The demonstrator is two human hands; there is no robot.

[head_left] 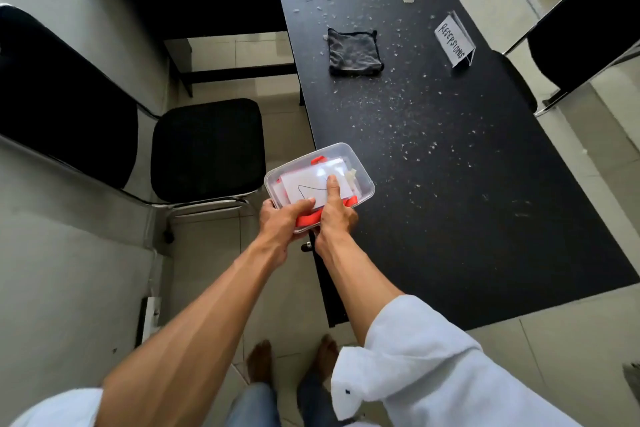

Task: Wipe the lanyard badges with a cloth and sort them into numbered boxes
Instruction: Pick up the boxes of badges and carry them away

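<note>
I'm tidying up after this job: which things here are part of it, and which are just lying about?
Part of the job:
clear box
badges
red lanyard
grey cloth
left hand
right hand

Just there:
name sign
chair
white crumbs on the table

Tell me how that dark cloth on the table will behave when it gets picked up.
The dark cloth lies folded flat with soft, wavy edges, so it will probably droop and unfold rather than stay stiff. It looks thin, so likely light. White flecks scattered on the table around it may cling to it.
</note>
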